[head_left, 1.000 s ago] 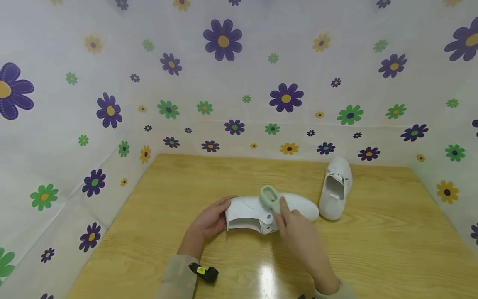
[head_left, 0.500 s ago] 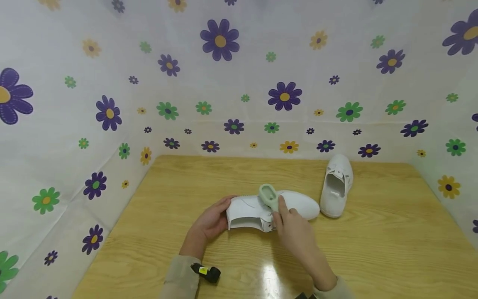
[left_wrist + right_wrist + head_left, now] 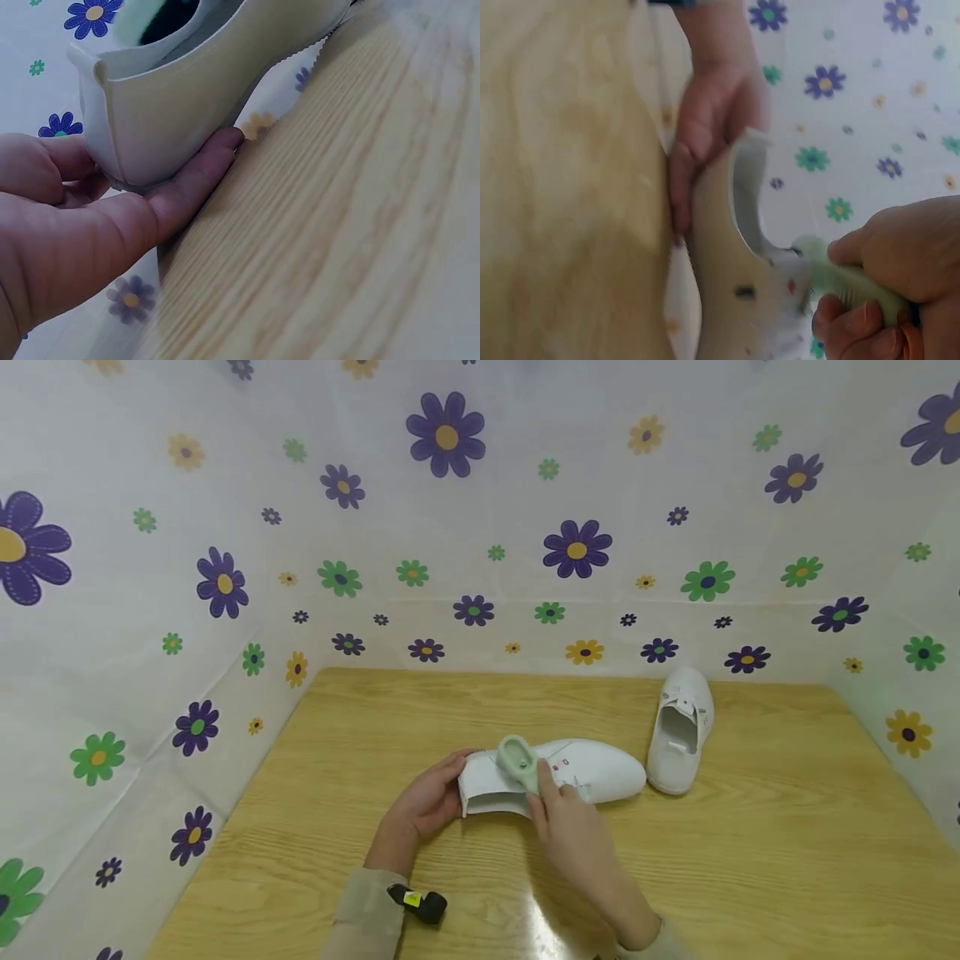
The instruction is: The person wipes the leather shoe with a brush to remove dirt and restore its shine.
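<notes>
A white shoe (image 3: 600,768) lies tipped on its side on the wooden table, toe to the right and opening toward me. My left hand (image 3: 426,797) grips it by the heel; in the left wrist view, thumb and fingers sit round the heel (image 3: 150,127). With my right hand (image 3: 573,835) I hold a light green brush (image 3: 517,758) by its handle, index finger stretched along it. The brush head lies against the upper side of the shoe, near the opening. In the right wrist view, fingers wrap the green handle (image 3: 862,289); the bristles cannot be made out clearly.
A second white shoe (image 3: 678,735) stands upright at the back right, its heel close to the toe of the first. Flower-printed sheeting (image 3: 510,527) walls the table at the back and sides. A black strap device (image 3: 423,903) sits at my left cuff.
The brush and my right hand have moved left along the shoe toward the heel, uncovering small red marks near the lacing area. My left hand keeps its grip on the heel.
</notes>
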`<state>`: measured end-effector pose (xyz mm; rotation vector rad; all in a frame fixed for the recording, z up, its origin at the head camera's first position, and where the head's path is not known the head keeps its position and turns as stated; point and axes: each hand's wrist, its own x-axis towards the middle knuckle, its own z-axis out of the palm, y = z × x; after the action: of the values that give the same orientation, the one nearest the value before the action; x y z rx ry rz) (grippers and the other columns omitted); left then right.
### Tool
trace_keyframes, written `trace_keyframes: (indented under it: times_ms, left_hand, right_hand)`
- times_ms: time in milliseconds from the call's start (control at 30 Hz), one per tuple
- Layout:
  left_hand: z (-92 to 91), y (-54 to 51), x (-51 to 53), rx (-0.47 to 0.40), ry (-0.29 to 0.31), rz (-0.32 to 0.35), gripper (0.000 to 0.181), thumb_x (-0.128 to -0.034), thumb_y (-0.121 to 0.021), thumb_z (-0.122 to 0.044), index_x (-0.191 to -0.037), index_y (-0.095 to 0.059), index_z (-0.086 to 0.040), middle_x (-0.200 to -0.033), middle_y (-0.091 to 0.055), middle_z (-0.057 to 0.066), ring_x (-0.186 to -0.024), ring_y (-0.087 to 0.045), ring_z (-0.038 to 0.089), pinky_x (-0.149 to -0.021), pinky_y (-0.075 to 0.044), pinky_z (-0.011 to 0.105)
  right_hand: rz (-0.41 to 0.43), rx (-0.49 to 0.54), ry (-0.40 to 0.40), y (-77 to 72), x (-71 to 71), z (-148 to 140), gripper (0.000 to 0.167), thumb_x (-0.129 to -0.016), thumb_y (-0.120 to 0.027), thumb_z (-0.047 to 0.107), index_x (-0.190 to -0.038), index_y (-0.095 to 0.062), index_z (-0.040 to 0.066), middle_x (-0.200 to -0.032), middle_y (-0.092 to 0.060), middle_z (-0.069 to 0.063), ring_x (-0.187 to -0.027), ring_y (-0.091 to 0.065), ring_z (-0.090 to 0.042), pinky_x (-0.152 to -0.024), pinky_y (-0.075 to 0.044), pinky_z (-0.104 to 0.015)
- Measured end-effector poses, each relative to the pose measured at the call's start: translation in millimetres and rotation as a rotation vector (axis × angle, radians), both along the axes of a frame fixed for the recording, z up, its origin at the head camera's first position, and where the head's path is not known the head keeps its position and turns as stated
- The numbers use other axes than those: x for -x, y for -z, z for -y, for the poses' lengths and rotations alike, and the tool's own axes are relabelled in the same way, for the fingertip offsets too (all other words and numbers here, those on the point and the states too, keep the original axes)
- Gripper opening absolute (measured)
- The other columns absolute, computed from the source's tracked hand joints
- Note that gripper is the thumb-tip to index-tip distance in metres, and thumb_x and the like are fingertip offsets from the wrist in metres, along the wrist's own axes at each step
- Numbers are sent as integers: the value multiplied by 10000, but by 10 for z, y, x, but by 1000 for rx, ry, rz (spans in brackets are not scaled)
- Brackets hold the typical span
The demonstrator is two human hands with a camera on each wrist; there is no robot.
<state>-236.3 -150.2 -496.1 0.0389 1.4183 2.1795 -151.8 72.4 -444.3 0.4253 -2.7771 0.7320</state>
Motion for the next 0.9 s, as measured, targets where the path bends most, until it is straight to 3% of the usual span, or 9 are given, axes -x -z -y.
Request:
trace_keyframes:
  times_ms: [133,400,467,700,767,900]
  left_hand:
    - [-1,-6,3,6,0,10,445,-1115,-236,-271,-1505,-326,-77,-1367,-471,68,-1160,-528,172,-903,-481,352]
    - [14,-17,-15,-7,24,-31,399,-1115,-238,-261,-1439,-415,-109,-1417,-430,84,-1228,-495,195,-930,-482,382]
    - [4,-8,-9,-9,34,-36,401,-1115,-234,-272,-1435,-418,-116,-1402,-442,79,-1215,-499,196,-922,-479,383]
    - [-26,30,9,21,15,-20,454,-1113,-234,-286,-1508,-337,-87,-1342,-487,55,-1149,-529,170,-902,-479,372]
    - [-25,30,10,27,11,-16,454,-1113,-240,-284,-1508,-336,-81,-1349,-481,62,-1147,-528,173,-900,-476,370]
    - [-12,16,5,16,19,-24,425,-1113,-240,-272,-1475,-384,-103,-1387,-461,90,-1172,-524,196,-902,-483,378]
  right_hand:
    - [5,-24,56,-45,46,-117,499,-1027,-552,214,-1422,-462,-77,-865,-652,-237,-519,-508,-188,-438,-432,-315]
    - [53,6,-156,-22,-61,108,506,-1039,-528,254,-1437,-461,-51,-858,-650,-168,-641,-593,-210,-530,-486,-337]
    - [34,3,-145,-41,-56,68,495,-1031,-547,244,-1420,-482,-55,-808,-636,-146,-620,-567,-191,-521,-477,-330]
    - [54,-10,67,-168,37,-276,505,-1025,-552,217,-1429,-461,-72,-804,-625,-208,-563,-497,-210,-479,-422,-348]
    - [63,-11,58,-163,41,-276,512,-1033,-538,222,-1434,-446,-82,-806,-624,-207,-559,-490,-199,-470,-414,-337]
    - [59,5,-43,-83,9,-88,522,-1040,-528,231,-1438,-431,-93,-811,-624,-189,-544,-485,-164,-458,-414,-299]
